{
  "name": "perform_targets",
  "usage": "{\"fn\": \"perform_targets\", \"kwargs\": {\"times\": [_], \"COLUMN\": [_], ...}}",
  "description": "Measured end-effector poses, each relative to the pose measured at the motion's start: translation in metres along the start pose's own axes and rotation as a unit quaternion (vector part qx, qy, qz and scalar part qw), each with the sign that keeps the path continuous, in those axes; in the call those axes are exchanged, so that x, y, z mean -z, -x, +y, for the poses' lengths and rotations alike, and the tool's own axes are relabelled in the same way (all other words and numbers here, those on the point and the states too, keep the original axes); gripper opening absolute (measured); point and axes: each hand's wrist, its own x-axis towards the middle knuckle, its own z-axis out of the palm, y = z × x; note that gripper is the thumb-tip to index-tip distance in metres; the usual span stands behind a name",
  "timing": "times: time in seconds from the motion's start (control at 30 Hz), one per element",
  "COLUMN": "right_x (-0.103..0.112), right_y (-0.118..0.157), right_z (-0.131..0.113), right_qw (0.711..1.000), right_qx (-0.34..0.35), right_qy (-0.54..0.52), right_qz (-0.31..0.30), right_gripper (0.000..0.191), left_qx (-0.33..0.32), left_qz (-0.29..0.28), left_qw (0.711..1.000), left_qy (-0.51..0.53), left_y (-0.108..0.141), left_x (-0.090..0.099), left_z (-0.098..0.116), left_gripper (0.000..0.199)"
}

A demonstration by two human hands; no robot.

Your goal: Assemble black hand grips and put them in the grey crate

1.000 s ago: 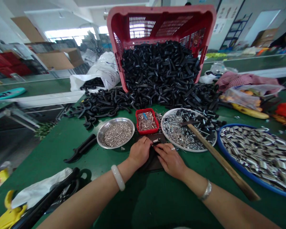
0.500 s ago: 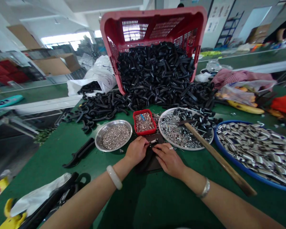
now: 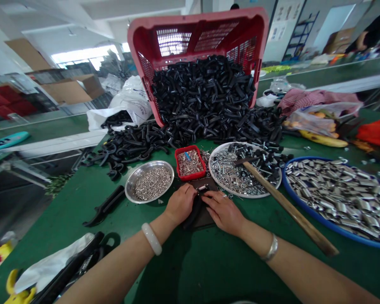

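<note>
Both hands meet over a dark flat plate (image 3: 209,221) on the green table. My left hand (image 3: 180,204) has its fingers closed on a black plastic handle (image 3: 193,215), whose lower end points toward me. At the handle's far end sits a small ribbed metal piece (image 3: 203,188). My right hand (image 3: 224,211) pinches the same end from the right, its fingertips beside the metal piece. Exactly what the fingertips press is partly hidden. Just beyond the hands stand a red tray (image 3: 190,175) of small metal pins and a steel bowl (image 3: 131,195) of small metal rings.
A hammer (image 3: 288,207) lies across a white tray (image 3: 213,175) of screws and black-headed bolts. The blue-rimmed tray (image 3: 286,185) at right holds curved metal pieces. A tipped red crate (image 3: 196,17) spills black handles behind. Another black handle (image 3: 106,207) lies at left. A person (image 3: 373,33) works far right.
The view has shifted slightly, so the surroundings sit a little further left. Both hands stay on the black handle in nearly the same pose.
</note>
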Motion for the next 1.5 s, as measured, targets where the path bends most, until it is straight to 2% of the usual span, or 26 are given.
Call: {"fn": "perform_targets", "kwargs": {"times": [0.17, 0.4, 0.57, 0.77, 0.93, 1.13, 1.4, 1.5], "right_x": [0.001, 0.0, 0.0, 0.0, 0.0, 0.001, -0.004, 0.005], "right_y": [-0.001, 0.0, 0.0, 0.001, 0.001, 0.0, 0.001, -0.004], "right_z": [-0.001, 0.001, 0.001, 0.002, 0.003, 0.003, 0.002, 0.001], "right_qw": [1.0, 1.0, 1.0, 1.0, 1.0, 1.0, 1.0, 1.0], "right_qx": [-0.001, 0.007, 0.002, 0.002, -0.001, 0.002, 0.0, 0.001], "right_qy": [-0.002, 0.001, -0.005, -0.012, -0.015, -0.015, -0.005, 0.019], "right_qz": [0.002, 0.007, 0.007, 0.002, -0.001, 0.008, 0.0, -0.008], "right_gripper": [0.034, 0.036, 0.036, 0.035, 0.035, 0.033, 0.033, 0.035], "left_qx": [-0.027, 0.047, 0.047, 0.009, 0.025, 0.013, -0.033, -0.035], "left_qz": [0.022, 0.04, 0.017, 0.004, 0.004, 0.001, 0.033, 0.039], "left_qw": [0.999, 0.988, 0.986, 0.995, 0.999, 0.998, 0.996, 0.998], "left_qy": [0.024, 0.142, 0.16, 0.102, 0.028, -0.064, -0.07, -0.039], "left_y": [0.004, -0.002, -0.009, -0.009, -0.007, -0.005, 0.003, 0.003], "left_x": [0.002, 0.0, 0.003, 0.005, 0.007, 0.006, -0.004, -0.004], "left_z": [-0.003, -0.008, -0.012, -0.011, -0.003, 0.007, 0.002, -0.002], "left_gripper": [0.018, 0.014, 0.015, 0.019, 0.018, 0.018, 0.02, 0.021]}}
